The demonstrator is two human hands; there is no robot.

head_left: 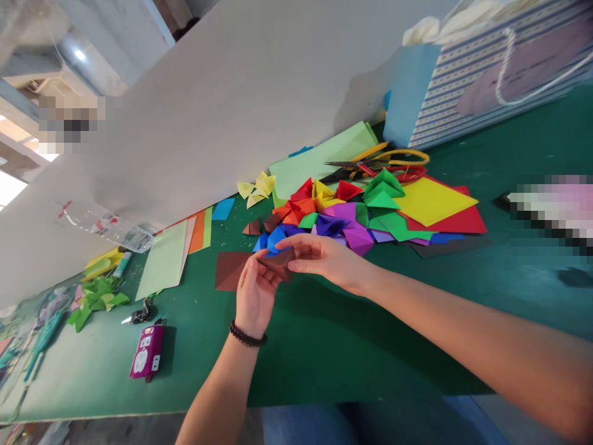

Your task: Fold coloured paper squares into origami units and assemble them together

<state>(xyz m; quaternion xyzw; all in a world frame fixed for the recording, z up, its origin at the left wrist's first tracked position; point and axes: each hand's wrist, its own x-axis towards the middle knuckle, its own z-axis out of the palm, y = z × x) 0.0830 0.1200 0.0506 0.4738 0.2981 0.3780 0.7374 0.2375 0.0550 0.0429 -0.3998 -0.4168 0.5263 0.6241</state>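
Note:
Between both hands is a small folded piece of brown paper (278, 264), lifted above the green table. My left hand (258, 295), with a dark beaded bracelet at the wrist, pinches its left end. From the right, my right hand (327, 262) grips the other end between thumb and fingers. Beneath and left of the hands lies a flat brown sheet (228, 272), partly covered by the left fingers. Just behind the hands spreads a heap of folded paper pieces (330, 224) in red, orange, blue, purple and green. Two small brown folded pieces (252, 227) sit at its left edge.
Scissors (356, 165) with yellow and red handles lie behind the heap, near yellow sheets (433, 201). A striped paper bag (463, 93) stands at back right. Leftward are pale green paper (164, 259), a plastic bottle (111, 227) and a magenta pouch (147, 351).

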